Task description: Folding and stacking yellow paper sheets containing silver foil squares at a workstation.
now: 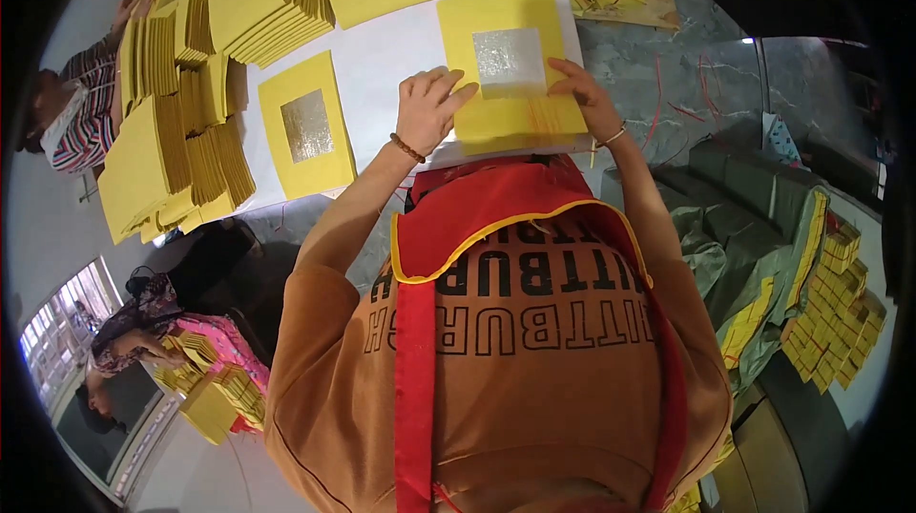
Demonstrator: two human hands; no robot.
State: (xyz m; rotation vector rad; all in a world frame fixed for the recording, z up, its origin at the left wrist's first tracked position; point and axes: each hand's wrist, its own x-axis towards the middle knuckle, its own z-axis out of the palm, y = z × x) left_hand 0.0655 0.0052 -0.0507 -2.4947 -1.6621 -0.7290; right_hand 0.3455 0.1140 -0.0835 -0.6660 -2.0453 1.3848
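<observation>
In front of me on the white table lies yellow joss paper [472, 21] with a silver foil square [508, 60] in its middle, looking like a thin stack. My left hand [429, 112] grips its left edge, the fingers bent and the thumb side over the paper. At the right edge, my right hand [585, 98] pinches it with bent fingers. The underside of the paper and the fingertips beneath it are hidden. Apart from both hands, a second yellow sheet [272, 122] with a silver square [307, 126] lies to the left.
Fanned yellow paper stacks [272, 12] cover the table's far left, with more piles [143, 160] along its left end. A person in a striped top [81, 122] works there. Another person [143, 322] handles yellow bundles lower left. Tied yellow bundles [835, 303] are piled at right.
</observation>
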